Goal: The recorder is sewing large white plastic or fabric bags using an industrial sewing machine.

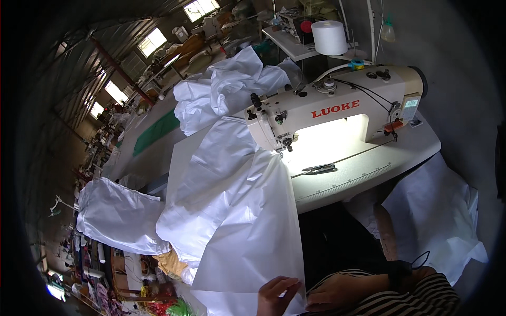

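A large white sheet of thin, slightly shiny material (253,226) runs from under the sewing machine's needle area down to my lap. At its lower right corner my left hand (278,296) has its fingers curled against the sheet, thumb and fingertips close to the edge. Just right of it, my right hand (342,290) pinches the same edge; its fingertips are partly hidden. The pale sewing machine (337,105) stands with its lamp lit over the bed. Thread snips (319,169) lie on the machine table (358,176), right of the sheet.
Another crumpled white sheet (226,87) is heaped behind the machine head. A folded white piece (121,216) sits at the left, and more white material (432,210) hangs at the right. A white thread cone (329,38) stands above the machine. Bundled coloured materials (168,305) fill the lower left.
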A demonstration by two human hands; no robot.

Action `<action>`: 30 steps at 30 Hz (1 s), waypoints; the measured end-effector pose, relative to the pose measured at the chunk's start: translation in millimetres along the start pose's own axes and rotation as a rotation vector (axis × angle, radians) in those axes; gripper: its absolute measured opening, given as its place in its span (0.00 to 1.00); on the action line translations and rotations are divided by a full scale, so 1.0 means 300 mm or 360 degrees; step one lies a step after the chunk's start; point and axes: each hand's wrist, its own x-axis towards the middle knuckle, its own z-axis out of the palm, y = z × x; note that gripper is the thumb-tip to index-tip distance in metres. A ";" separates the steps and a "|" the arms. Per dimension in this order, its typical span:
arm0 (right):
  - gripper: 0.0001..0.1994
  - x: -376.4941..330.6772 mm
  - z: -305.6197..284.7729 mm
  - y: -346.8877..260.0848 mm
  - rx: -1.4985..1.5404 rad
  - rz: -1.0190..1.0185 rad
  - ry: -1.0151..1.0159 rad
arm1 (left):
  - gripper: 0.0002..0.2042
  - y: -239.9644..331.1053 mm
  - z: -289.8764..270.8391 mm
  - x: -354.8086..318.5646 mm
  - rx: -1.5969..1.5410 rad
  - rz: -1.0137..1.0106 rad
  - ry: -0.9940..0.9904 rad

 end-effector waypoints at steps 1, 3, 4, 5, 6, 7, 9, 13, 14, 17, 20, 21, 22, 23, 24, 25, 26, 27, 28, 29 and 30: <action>0.14 0.013 0.005 -0.005 -0.0141 -0.0124 0.0027 | 0.06 -0.017 0.026 -0.002 -0.0048 -0.0055 -0.0113; 0.12 0.019 0.009 -0.014 -0.0406 -0.0215 0.0122 | 0.07 -0.037 0.053 -0.013 -0.0047 -0.0084 -0.0136; 0.09 0.022 0.013 -0.016 -0.0667 -0.0306 0.0207 | 0.07 -0.048 0.059 -0.023 -0.0111 -0.0164 -0.0143; 0.09 0.027 0.016 -0.013 -0.0668 -0.0309 0.0212 | 0.07 -0.066 0.060 -0.035 -0.0175 -0.0244 -0.0148; 0.08 0.026 0.021 -0.006 -0.0797 -0.0356 0.0161 | 0.06 -0.086 0.062 -0.040 -0.0395 -0.0343 -0.0168; 0.08 0.026 0.026 0.005 -0.0927 -0.0404 0.0109 | 0.06 -0.096 0.069 -0.051 -0.0394 -0.0339 -0.0168; 0.10 0.032 0.050 0.064 -0.0871 -0.0411 0.0079 | 0.06 -0.100 0.079 -0.061 -0.0979 -0.0508 -0.0232; 0.08 0.064 -0.099 0.178 -0.0142 0.0090 0.0880 | 0.06 -0.119 0.083 -0.073 -0.0089 -0.0136 0.0106; 0.17 0.103 -0.086 0.324 0.0663 0.0250 0.1297 | 0.06 -0.088 0.096 -0.051 0.0018 -0.0018 0.0042; 0.33 0.206 -0.133 0.422 0.0960 0.0771 0.1091 | 0.10 -0.048 0.120 0.006 0.0287 0.0440 -0.0360; 0.31 0.284 -0.256 0.436 -0.0098 0.0905 0.1155 | 0.11 -0.063 0.124 0.026 0.0357 0.0535 -0.0425; 0.29 0.305 -0.297 0.442 -0.0596 0.0939 0.1020 | 0.11 -0.061 0.122 0.037 0.0355 0.0560 -0.0451; 0.27 0.322 -0.320 0.445 -0.1089 0.0961 0.0865 | 0.11 -0.060 0.117 0.047 0.0354 0.0585 -0.0477; 0.27 0.334 -0.321 0.444 -0.1098 0.0965 0.0875 | 0.11 -0.054 0.106 0.055 0.0349 0.0598 -0.0479; 0.27 0.348 -0.313 0.445 -0.1298 0.1076 0.0671 | 0.11 -0.048 0.093 0.060 0.0359 0.0581 -0.0497; 0.27 0.362 -0.301 0.448 -0.1492 0.1182 0.0461 | 0.11 -0.048 0.083 0.069 0.0369 0.0563 -0.0515; 0.26 0.380 -0.286 0.450 -0.1561 0.1254 0.0387 | 0.11 -0.056 0.073 0.079 0.0369 0.0568 -0.0511; 0.26 0.387 -0.276 0.464 -0.1568 0.1260 0.0389 | 0.11 -0.059 0.068 0.084 0.0364 0.0549 -0.0501; 0.26 0.396 -0.271 0.485 -0.1610 0.1256 0.0437 | 0.11 -0.061 0.065 0.088 0.0361 0.0529 -0.0492; 0.26 0.402 -0.270 0.502 -0.1649 0.1252 0.0485 | 0.11 -0.066 0.067 0.099 0.0357 0.0532 -0.0491; 0.26 0.418 -0.276 0.497 -0.1648 0.1254 0.0488 | 0.11 -0.082 0.064 0.116 0.0395 0.0378 -0.0539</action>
